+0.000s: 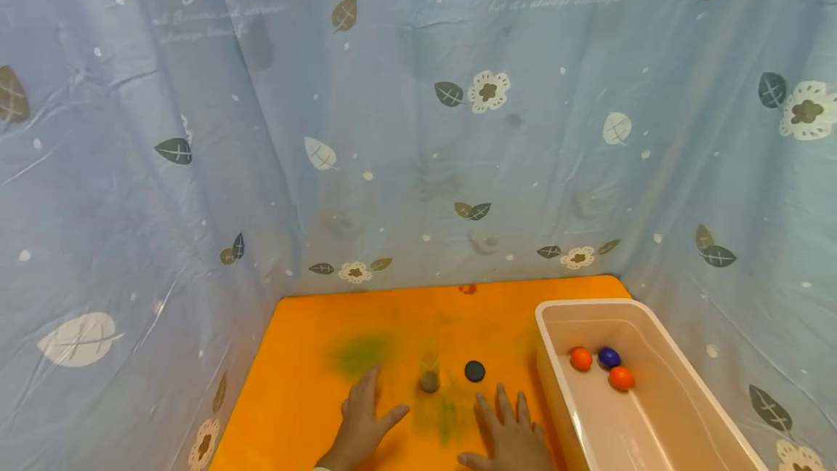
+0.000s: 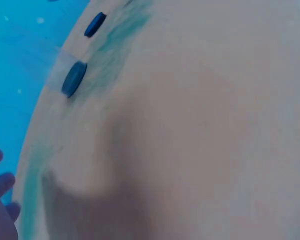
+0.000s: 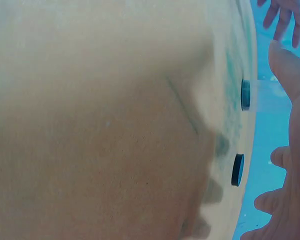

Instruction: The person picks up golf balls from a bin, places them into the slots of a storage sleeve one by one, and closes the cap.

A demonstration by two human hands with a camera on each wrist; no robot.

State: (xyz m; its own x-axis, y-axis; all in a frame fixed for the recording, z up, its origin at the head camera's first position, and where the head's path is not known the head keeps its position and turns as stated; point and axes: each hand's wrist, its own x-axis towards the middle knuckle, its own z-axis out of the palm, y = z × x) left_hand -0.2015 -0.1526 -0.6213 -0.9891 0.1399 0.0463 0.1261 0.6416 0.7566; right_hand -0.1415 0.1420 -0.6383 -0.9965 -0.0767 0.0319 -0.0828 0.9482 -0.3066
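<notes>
A clear, see-through cylinder (image 1: 429, 365) with a dark bottom stands upright on the orange table. Just right of it lies a flat black disc (image 1: 474, 371), like a lid. My left hand (image 1: 362, 416) is held to the left of the cylinder, fingers extended and thumb spread, holding nothing. Nearer the disc, on its front side, my right hand (image 1: 511, 436) has its fingers spread and grips nothing. Both wrist views show the cylinder's dark bottom (image 2: 74, 79) and the disc (image 3: 238, 170) apart from the hands. Whether the fingers touch the table I cannot tell.
To the right stands a deep pale tub (image 1: 556, 384) holding two orange balls (image 1: 621, 378) and a dark blue ball (image 1: 609, 357). Green smudges (image 1: 362, 355) mark the orange table (image 1: 301, 355). A blue patterned curtain (image 1: 405, 129) encloses the back and sides.
</notes>
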